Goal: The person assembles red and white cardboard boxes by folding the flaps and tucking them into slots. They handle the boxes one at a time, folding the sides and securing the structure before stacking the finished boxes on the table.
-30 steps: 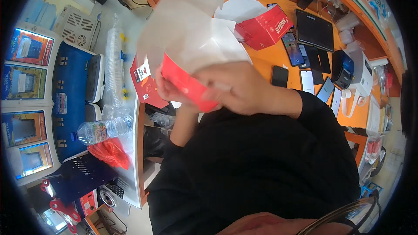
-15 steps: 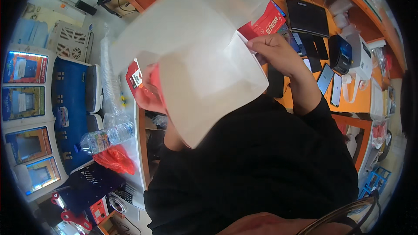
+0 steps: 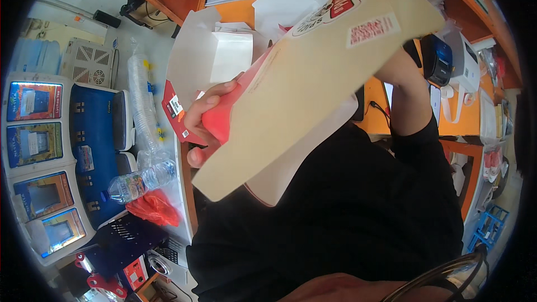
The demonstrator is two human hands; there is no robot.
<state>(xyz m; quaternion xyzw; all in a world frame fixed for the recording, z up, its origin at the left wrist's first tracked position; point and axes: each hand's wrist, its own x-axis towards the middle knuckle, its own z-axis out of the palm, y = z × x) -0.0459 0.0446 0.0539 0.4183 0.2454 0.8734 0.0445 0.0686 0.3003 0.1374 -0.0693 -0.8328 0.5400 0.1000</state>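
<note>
A beige-and-red cardboard food carton (image 3: 313, 84), partly folded, is held up slantwise in front of me, its printed outer face with a square code toward me. My left hand (image 3: 211, 106) is closed round the red part at its left side. At the upper right my right hand (image 3: 398, 68) reaches behind the carton; its fingers are hidden. A white inner panel (image 3: 302, 159) of cardboard shows below the carton's lower edge. Just beyond my left hand stands an open carton (image 3: 232, 59), white inside, with a red printed flap (image 3: 178, 117).
Another white cardboard piece (image 3: 285, 3) lies on the orange table (image 3: 369, 98) behind. At right are a blue-black device (image 3: 436, 61) and a white machine (image 3: 463, 67). On the left stand stacked plastic cups (image 3: 140, 89), a plastic bottle (image 3: 140, 182), a red plastic bag (image 3: 154, 207) and a drink dispenser (image 3: 95, 145).
The carton has turned over from its white inside to its printed outside. My right hand has gone behind it, and the open white carton behind has come into sight.
</note>
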